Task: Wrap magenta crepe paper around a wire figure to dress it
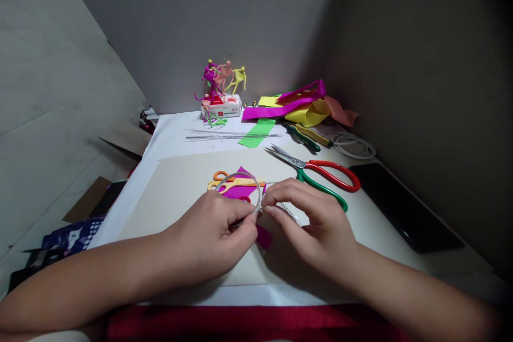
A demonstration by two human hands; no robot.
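above the board (180,187), a thin whitish loop (259,191) in both hands' (218,232) (320,224) pinched fingers (246,232)

Ahead and left of the grip on the ring (260,188), bare board (176,187) leaves room to pass; straight ahead, small scissors (230,186) stand in the way; ahead and right, big scissors (298,163) block, then a phone (404,208).

the ring (258,186) is looking like smooth plastic, the scissor blades (288,157) are gleaming like metal, their handles (331,163) are showing glossy plastic; the strips (264,112) are looking like matt paper, the black slab (404,211) is appearing glossy, the red cloth (248,323) satiny.
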